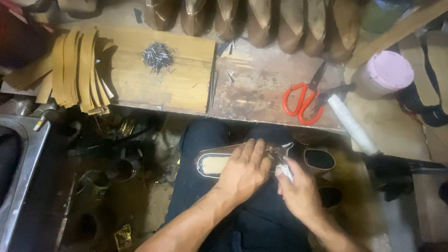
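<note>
- Left hand: laid flat, palm down, over the middle of the upturned brown shoe with a pale insole; its grip is a pressing hold, fingers spread and curled over the far edge.
- Shoe: rests sole-up on the person's dark-trousered lap, just below the near edge of the table, toe end pointing to the person's left.
- Right hand: its grip is closed around the white-wrapped handle of a metal pincer tool, whose head touches the shoe just beside the left fingertips.
- Worn wooden table: carries a pale wooden board with a heap of small metal nails.
- Red-handled scissors: lie on the table to the right, near a white roll and a pink-lidded jar.
- Tan leather strips: stacked at the board's left end.
- Row of brown shoe uppers: lined along the far edge.
</note>
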